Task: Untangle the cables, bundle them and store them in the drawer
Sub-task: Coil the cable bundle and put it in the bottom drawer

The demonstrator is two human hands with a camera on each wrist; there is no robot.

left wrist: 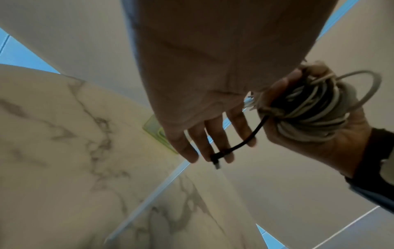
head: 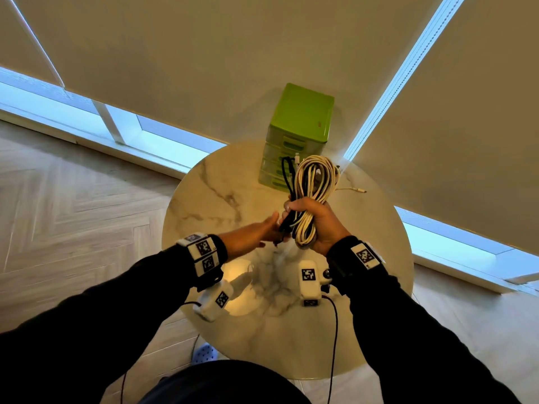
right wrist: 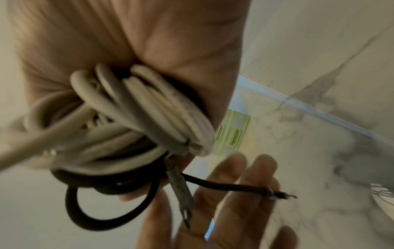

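The cables are wound into one fat bunch of loops, white ones and black ones together. The right hand holds the bunch up above the worktop, with its fingers wrapped tight around the middle. The loops stick up above those fingers and hang down below them.

A short black cable end with a small plug pokes out below the right fingers. The left hand is just beside it, with its fingers straight and a little apart. The black end lies across them, but they do not pinch it.

So the untangling and winding look mostly done. I think the loose end is not yet tucked in or wrapped around. One thin white end trails past the bunch onto the worktop.

The green drawer box stands beyond the fingers, at the far side of the worktop. Its drawers look closed, so putting the bunch away is still left to do.

I cannot read any words. The wrist bands only have black and white square patterns. A tiny red mark on the green box is too small to read.
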